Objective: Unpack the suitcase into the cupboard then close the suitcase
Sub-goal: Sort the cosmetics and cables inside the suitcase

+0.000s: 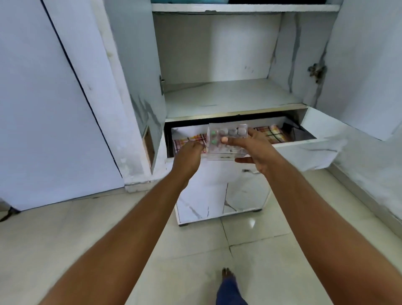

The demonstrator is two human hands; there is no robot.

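Note:
The white cupboard (228, 102) stands open in front of me, its drawer (304, 142) pulled out. A checked cloth (268, 130) lies in the drawer. My right hand (245, 148) holds silvery blister packs of tablets (227, 136) over the drawer, thumb on top. My left hand (190, 155) is curled at the packs' left edge, over the drawer's front rim; whether it grips them I cannot tell. The suitcase is out of view.
The cupboard's two doors (134, 65) (365, 65) swing outward left and right. The middle shelf (228, 98) is bare; folded blue fabric (189, 1) sits above. A closed white door (43, 108) stands at left. My foot (228, 283) is on the tiled floor.

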